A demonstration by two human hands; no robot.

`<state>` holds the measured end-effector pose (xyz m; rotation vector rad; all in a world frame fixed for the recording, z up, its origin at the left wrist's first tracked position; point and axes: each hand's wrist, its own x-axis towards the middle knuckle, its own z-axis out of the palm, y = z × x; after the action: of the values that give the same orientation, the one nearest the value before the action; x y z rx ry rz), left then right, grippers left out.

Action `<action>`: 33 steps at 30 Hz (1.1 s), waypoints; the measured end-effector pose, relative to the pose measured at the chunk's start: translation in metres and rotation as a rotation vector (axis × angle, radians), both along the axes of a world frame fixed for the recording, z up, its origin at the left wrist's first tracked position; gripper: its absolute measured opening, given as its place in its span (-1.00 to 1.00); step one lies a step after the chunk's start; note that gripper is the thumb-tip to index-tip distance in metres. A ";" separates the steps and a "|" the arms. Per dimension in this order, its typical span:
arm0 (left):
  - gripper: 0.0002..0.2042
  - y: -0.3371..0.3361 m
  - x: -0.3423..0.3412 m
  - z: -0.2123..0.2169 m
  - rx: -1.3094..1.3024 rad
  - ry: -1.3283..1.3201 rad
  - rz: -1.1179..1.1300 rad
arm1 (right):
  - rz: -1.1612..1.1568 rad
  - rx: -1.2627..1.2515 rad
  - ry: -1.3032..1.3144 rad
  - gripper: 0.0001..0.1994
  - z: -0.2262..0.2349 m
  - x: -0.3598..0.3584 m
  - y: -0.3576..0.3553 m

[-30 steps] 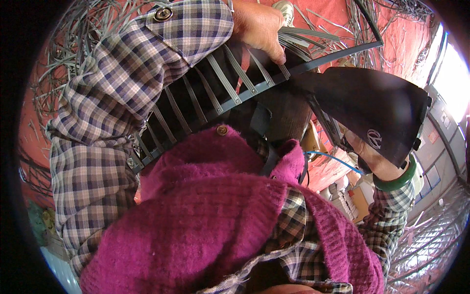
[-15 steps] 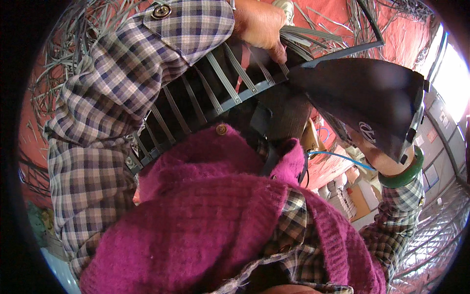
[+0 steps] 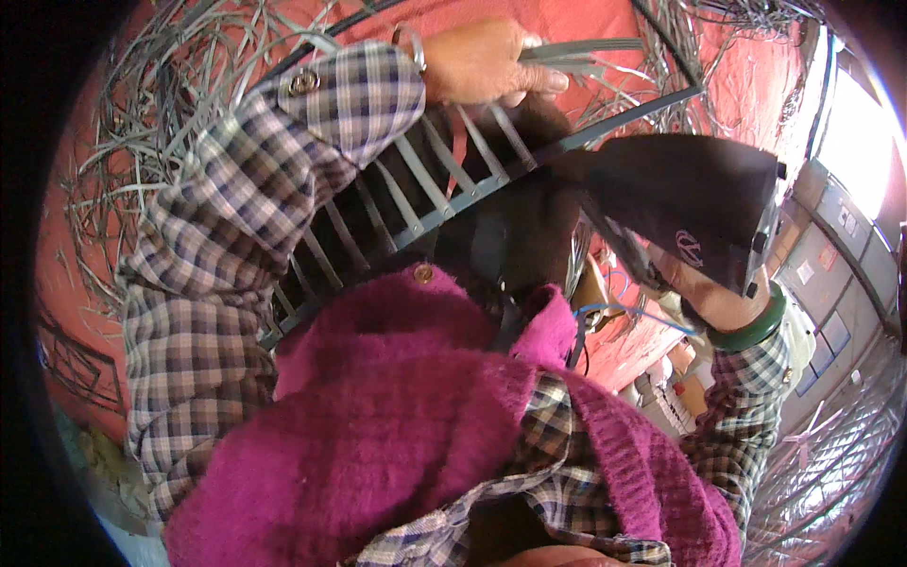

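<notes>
A dark metal frame (image 3: pixel 453 206) lies slantwise across my lap, with several flat grey strips (image 3: pixel 422 176) fixed to its bar at intervals. My left hand (image 3: pixel 480 62) is just beyond the bar, closed around a small bundle of loose grey strips (image 3: pixel 595 45), whose ends stick out to the right between thumb and fingers. My right hand (image 3: pixel 707 285) is wrapped around the handle of a black air-powered staple gun (image 3: pixel 685 194); the tool's body hides most of the fingers. Its narrow end meets the frame bar near the last fixed strip. A blue hose (image 3: pixel 628 309) runs near my right wrist.
Loose grey strips (image 3: pixel 156 123) lie tangled over the red floor (image 3: pixel 605 19) at the far left, with more at the far right. Cartons (image 3: pixel 694 392) stand on the right. Shiny wrapped material (image 3: pixel 822 472) is at the lower right.
My left hand has lifted off the strips by the bar and sits further from it, with the bundle now showing in its grip. The staple gun and frame have shifted slightly left in view.
</notes>
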<state>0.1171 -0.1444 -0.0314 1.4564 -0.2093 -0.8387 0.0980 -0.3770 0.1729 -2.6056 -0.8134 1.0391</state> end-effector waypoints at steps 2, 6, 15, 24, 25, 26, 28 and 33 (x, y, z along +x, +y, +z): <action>-0.66 0.003 0.000 0.003 -0.264 -0.006 0.022 | -0.336 0.066 0.158 -0.60 -0.001 -0.004 0.003; -0.64 0.015 -0.005 0.006 -0.340 0.414 -0.020 | -0.390 0.147 0.183 -0.61 -0.003 -0.007 0.007; -0.73 0.022 -0.004 -0.001 -0.255 0.312 -0.105 | -0.560 0.121 0.273 -0.64 0.002 -0.003 0.017; -0.70 0.015 -0.009 -0.004 -0.130 0.140 -0.023 | 0.012 -0.017 -0.034 -0.67 0.001 -0.003 0.015; -0.71 0.014 -0.009 -0.004 -0.082 0.144 -0.013 | 0.049 -0.013 -0.050 -0.67 0.001 -0.002 0.014; -0.73 0.013 -0.010 -0.004 -0.036 0.143 -0.010 | -0.127 0.063 0.050 -0.67 0.001 -0.002 0.015; -0.74 0.012 -0.013 -0.004 -0.024 0.129 0.039 | -0.096 0.080 0.018 -0.66 0.000 -0.002 0.017; -0.75 0.013 -0.018 0.000 -0.108 0.053 0.129 | -0.635 0.238 0.279 -0.61 0.000 -0.006 0.021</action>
<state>0.0992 -0.1311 -0.0316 1.3310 -0.1174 -0.7487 0.0925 -0.3556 0.1731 -2.2045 -0.0239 0.9945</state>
